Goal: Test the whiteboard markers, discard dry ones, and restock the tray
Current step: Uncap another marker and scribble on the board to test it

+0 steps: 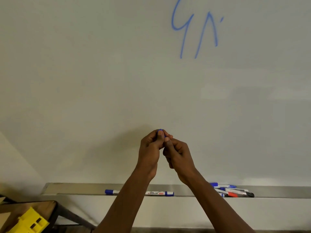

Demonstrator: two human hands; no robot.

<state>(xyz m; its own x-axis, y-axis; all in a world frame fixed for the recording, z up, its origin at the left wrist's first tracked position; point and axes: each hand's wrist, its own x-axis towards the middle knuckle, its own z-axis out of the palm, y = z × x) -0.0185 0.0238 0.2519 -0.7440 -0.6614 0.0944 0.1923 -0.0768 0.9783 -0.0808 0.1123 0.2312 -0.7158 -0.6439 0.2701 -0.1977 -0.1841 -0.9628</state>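
At the lower left corner a yellow plastic object (pixel 32 221) lies on a wooden surface (pixel 25 209), clear of the work. Along the bottom of the whiteboard (pixel 101 73) runs the metal tray (pixel 75 188). Toward its left end lies a blue-capped marker (pixel 111 192), partly hidden behind the forearm; a second white-barrelled marker (pixel 159 193) lies near the middle, both with their long axes along the tray. Above the tray's middle the left hand (pixel 149 152) and right hand (pixel 179 158) meet in front of the board, fingers of both curled round one blue marker (pixel 160 131), of which only the blue end shows above the left fingertips. Its barrel is hidden; the axis appears to run up and away toward the board — whether cap or body is showing cannot be told. Judged step: uncapping or recapping, the hands set to pull apart or push together along that axis. Blue test strokes (pixel 193 29) stand at the upper right of the board. Toward the tray's right end a heap of markers (pixel 234 191) lies crossed — nearer the right hand for the next pick.
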